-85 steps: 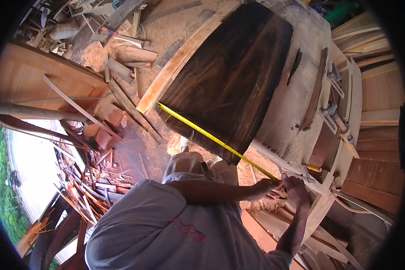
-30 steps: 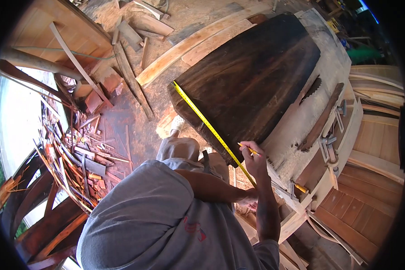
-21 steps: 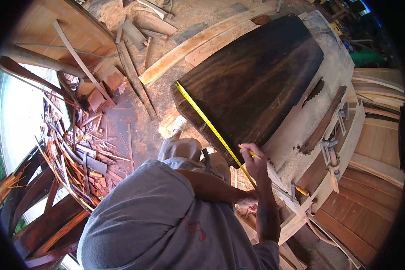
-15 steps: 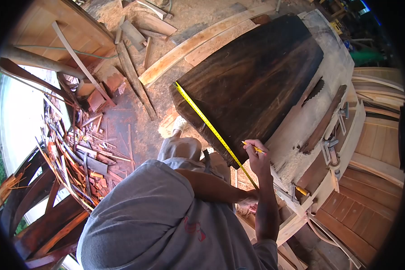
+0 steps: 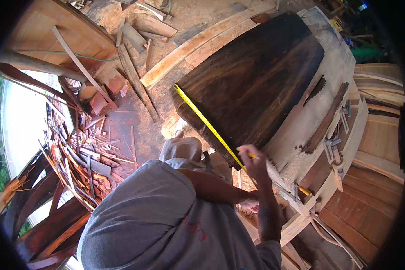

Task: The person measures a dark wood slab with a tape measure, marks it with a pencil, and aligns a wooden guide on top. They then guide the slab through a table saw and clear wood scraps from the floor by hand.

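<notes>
The right hand [image 5: 255, 164] is pinched around a yellow pencil [image 5: 250, 155], fingers pressed together, and it shows blurred. Against half a second ago it has dropped a little toward the near corner of the dark slab [image 5: 256, 76], so the pencil's tip now lies right at the tape measure [image 5: 207, 122]. A few seconds ago both hands sat together at the tape's lower end; since then this hand has come up to the slab. I judge that measuring has passed into marking at the tape's edge.

The tape itself has not shifted. It stays stretched along the slab's near end, from the left corner down under the right hand. The left hand [image 5: 249, 201] lies lower, by the hip and partly behind the right forearm, where the tape seems to lead; whether it is closed on the tape I cannot tell.

The slab lies flat on the dusty counter [image 5: 328, 54], with a saw blade [image 5: 317, 87] standing up just beside its right edge. Offcuts [image 5: 90, 153] litter the floor [image 5: 126, 130] to the left.
</notes>
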The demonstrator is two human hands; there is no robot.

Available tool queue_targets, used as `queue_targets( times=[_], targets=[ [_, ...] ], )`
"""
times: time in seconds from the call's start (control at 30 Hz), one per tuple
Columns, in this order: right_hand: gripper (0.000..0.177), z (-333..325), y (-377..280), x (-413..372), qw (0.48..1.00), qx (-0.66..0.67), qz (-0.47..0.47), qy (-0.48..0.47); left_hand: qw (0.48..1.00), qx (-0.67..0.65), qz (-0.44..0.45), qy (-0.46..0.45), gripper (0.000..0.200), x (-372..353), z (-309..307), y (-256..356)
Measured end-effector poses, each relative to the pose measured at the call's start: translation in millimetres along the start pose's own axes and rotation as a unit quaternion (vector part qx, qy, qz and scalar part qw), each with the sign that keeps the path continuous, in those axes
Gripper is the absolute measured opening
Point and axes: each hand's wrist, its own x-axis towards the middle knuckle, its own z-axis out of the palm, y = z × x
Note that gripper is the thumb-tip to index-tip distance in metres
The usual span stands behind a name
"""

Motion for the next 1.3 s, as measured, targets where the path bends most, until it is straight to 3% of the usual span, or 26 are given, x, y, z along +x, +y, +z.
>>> queue_targets(
  times=[0.07, 0.17, 0.2, 0.27, 0.3, 0.37, 0.47, 0.6, 0.73, 0.83, 0.93, 0.97, 1.07, 1.13, 1.17, 1.23, 1.3],
  targets=[
    [0.012, -13, 0, 13, 0.997, -0.033, 0.027, 0.064, 1.000, -0.016, -0.011, 0.004, 0.042, 1, -3, -6],
    [0.010, -5, 1, 5, 1.000, 0.004, 0.020, -0.012, 1.000, -0.003, -0.012, -0.029, 0.040, 18, -13, -20],
    [0.010, -2, 1, 1, 0.998, -0.041, -0.026, -0.031, 1.000, -0.005, -0.002, -0.020, 0.038, 17, -10, -15],
    [0.011, -11, -2, 6, 0.999, -0.020, 0.027, 0.011, 1.000, -0.016, 0.014, 0.002, 0.036, 12, -6, -14],
    [0.013, -18, 33, 9, 0.994, -0.016, -0.007, 0.109, 1.000, -0.014, 0.004, 0.004, 0.035, 9, -5, -15],
    [0.019, -41, -7, 14, 0.971, 0.030, 0.056, 0.232, 1.000, -0.005, -0.009, 0.009, 0.034, 13, -6, -12],
    [0.020, -62, -48, -14, 0.950, 0.072, 0.082, 0.291, 0.999, -0.013, -0.050, 0.011, 0.035, 3, -3, -3],
    [0.021, -80, -50, -86, 0.962, -0.128, 0.107, 0.217, 0.999, -0.013, -0.039, 0.008, 0.038, -6, 6, 5],
    [0.024, -98, -36, -163, 0.918, -0.233, 0.310, 0.076, 0.999, -0.032, -0.026, 0.020, 0.028, -22, 20, 14],
    [0.024, -84, -29, -190, 0.965, -0.122, 0.205, 0.105, 1.000, -0.006, 0.015, -0.001, 0.027, -7, 15, 8],
    [0.032, -85, -38, -186, 0.955, -0.189, 0.211, 0.086, 0.998, 0.032, 0.045, -0.001, 0.032, 1, 10, 7],
    [0.029, -87, -39, -183, 0.961, -0.176, 0.186, 0.106, 0.988, 0.108, 0.053, 0.101, 0.035, -26, 33, 32],
    [0.036, -82, -55, -171, 0.953, -0.134, 0.124, 0.242, 0.953, 0.202, 0.196, 0.111, 0.038, -24, 35, 50],
    [0.053, -82, -49, -170, 0.948, -0.134, 0.114, 0.266, 0.951, 0.128, 0.257, 0.118, 0.036, -36, 46, 68],
    [0.056, -79, -60, -162, 0.946, -0.131, 0.112, 0.274, 0.946, 0.196, 0.236, 0.106, 0.032, -52, 43, 83],
    [0.072, -75, -63, -150, 0.944, -0.158, 0.075, 0.281, 0.926, 0.199, 0.305, 0.095, 0.030, -71, 30, 90],
    [0.074, -64, -66, -142, 0.961, -0.131, 0.047, 0.238, 0.912, 0.209, 0.339, 0.097, 0.029, -99, 15, 97]
  ],
)
